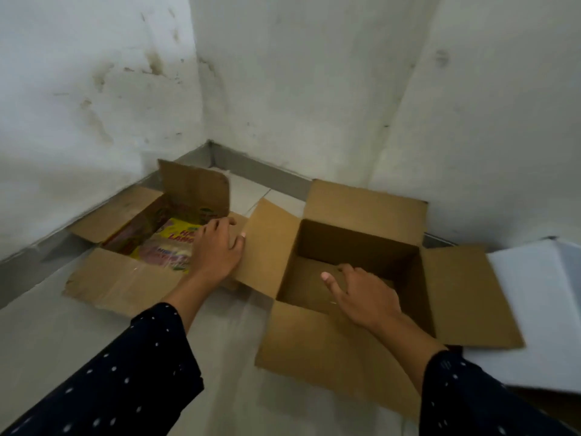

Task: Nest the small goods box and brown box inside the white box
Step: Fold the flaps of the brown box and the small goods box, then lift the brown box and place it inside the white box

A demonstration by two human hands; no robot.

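Note:
A small goods box [125, 278] lies open on the floor at the left, with colourful packets [166, 243] inside. My left hand [217, 247] rests on its right edge, fingers spread over the flap. To the right stands a larger brown box [345, 347], open, all its flaps folded out, its inside bare. My right hand [361, 297] hangs over its near edge with the fingers apart, holding nothing. A white box [540, 309] shows at the far right, partly under the brown box's right flap and cut off by the frame.
The boxes sit in a room corner, with stained white walls [283, 89] behind and at the left. A grey skirting strip [261, 174] runs along the wall base. Pale floor tiles [226, 357] stretch toward me between the two boxes.

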